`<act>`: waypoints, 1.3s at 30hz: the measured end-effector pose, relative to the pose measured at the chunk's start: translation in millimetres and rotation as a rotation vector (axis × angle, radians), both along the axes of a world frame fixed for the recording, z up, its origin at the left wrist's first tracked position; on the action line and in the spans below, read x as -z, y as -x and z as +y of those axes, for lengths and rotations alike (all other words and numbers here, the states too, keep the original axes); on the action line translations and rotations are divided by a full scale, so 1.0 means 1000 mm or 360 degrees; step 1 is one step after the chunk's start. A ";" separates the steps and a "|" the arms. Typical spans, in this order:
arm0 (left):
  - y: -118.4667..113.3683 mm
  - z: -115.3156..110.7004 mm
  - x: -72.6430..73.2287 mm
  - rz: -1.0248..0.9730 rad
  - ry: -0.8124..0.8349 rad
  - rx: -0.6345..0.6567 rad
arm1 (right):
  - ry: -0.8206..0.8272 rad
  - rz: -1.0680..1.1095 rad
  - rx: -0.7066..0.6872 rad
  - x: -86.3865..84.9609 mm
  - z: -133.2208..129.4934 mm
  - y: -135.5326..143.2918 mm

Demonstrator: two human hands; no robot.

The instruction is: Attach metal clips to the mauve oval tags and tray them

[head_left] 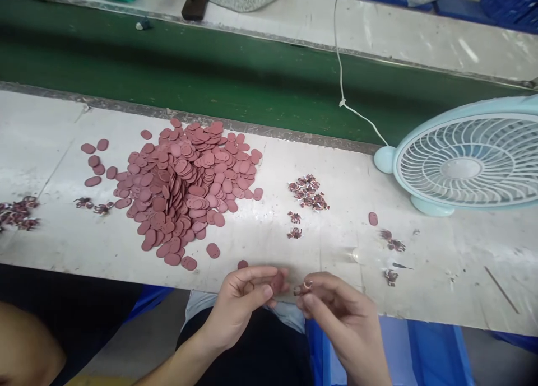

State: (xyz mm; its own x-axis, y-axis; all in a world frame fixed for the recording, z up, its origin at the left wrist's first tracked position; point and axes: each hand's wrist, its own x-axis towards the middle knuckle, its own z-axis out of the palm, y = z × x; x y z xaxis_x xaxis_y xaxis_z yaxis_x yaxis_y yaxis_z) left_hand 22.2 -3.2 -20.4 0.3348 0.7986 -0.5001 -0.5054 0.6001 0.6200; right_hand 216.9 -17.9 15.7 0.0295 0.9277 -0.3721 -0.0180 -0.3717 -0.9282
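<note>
Between the thumb and fingers of my left hand [244, 296] is a reddish-brown oval disc [277, 282]. My right hand [342, 313] pinches a small dark figurine [301, 288] with pale and orange bits; its exact kind is too small to tell. The two hands face each other over the table's near edge, the disc and the figurine a short gap apart. Beyond them lies a cluster of similar small figurines [309, 193], with two single ones nearer to me. A big heap of the oval discs [185, 178] spreads to the left.
A light blue fan [462, 167] stands at the right, its white cord [341, 78] running back over a green channel [252, 78]. More figurines [19, 213] lie far left. A thin stick [502, 289] rests at right. Below the edge is a blue crate [439, 352]; a person sits at left.
</note>
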 end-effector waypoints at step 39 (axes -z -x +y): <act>-0.020 -0.005 -0.006 0.0147 -0.0133 -0.0066 | -0.0031 0.0338 -0.0015 0.003 0.004 0.009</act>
